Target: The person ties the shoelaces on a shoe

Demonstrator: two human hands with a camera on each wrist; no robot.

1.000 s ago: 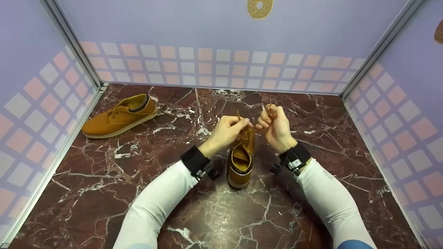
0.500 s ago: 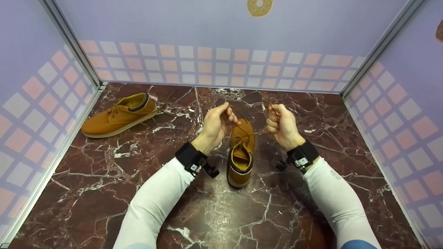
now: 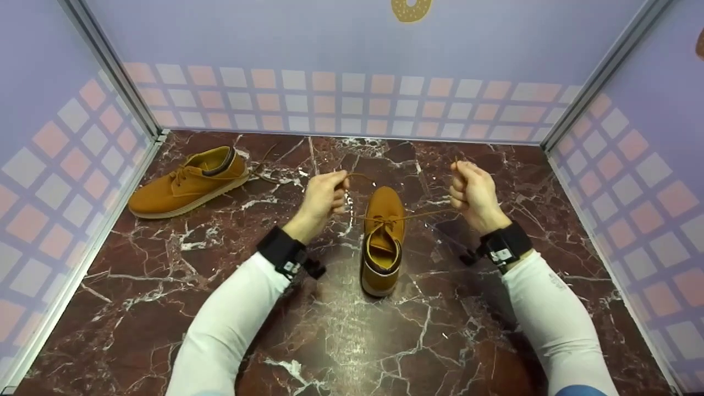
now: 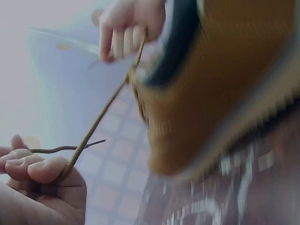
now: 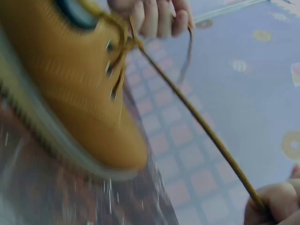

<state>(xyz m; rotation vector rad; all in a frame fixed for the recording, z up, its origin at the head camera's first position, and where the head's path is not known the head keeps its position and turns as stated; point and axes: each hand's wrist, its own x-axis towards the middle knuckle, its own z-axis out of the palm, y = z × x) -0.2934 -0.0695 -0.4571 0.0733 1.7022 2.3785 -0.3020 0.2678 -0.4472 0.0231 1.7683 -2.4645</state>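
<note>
A tan lace-up shoe (image 3: 384,204) stands between my hands, toe pointing away from me. My left hand (image 3: 322,201) grips one end of its brown shoelace (image 4: 101,116), out to the left of the shoe. On the other side, my right hand (image 3: 474,192) holds the opposite end, its fingers curled round it. The lace runs taut from both hands to a crossing (image 5: 137,43) above the tongue, as the right wrist view shows. From my left fingers a loose lace tip sticks out.
A matching tan shoe (image 3: 187,184) lies at the back left, its lace tied and toe to the left. Behind it a thin brown lace (image 3: 267,168) lies on the dark marble-patterned surface (image 3: 352,341). Tiled-pattern panels (image 3: 352,99) close off the back and both sides.
My hands were close together over the shoe, then moved apart, left hand to the left and right hand to the right. The lace has drawn out straight between them across the shoe.
</note>
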